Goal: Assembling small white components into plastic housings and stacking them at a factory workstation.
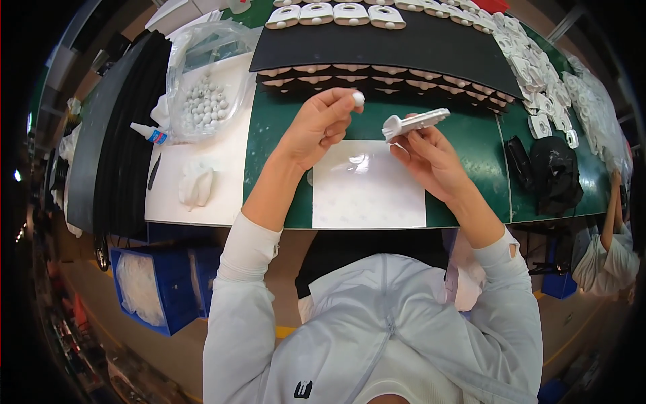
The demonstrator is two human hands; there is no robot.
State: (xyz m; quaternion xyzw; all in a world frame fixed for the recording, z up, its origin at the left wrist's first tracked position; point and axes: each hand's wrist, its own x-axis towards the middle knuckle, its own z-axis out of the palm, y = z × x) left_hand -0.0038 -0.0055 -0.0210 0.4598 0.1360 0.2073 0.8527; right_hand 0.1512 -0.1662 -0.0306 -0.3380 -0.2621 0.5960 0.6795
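Pinched between the thumb and forefinger of my left hand (316,128) is a small white ball (359,99). My right hand (432,158) grips a white plastic part (417,122), long and flat, with a rounded cup-like end turned toward the ball. A gap separates the ball from the part. Both hands are raised above a white sheet (369,192) on the green table (481,145). Beyond them, black boards (377,47) are stacked in layers, with rows of similar white parts (351,15) between and on top of them.
On the left, a clear bag (232,47) holds many white balls (205,104). Near it lie a glue bottle (149,133), a black pen-like tool (155,172) and a crumpled white cloth (196,185). Loose white parts (538,81) and a black bag (555,176) occupy the right. Another person's arm (611,212) shows there.
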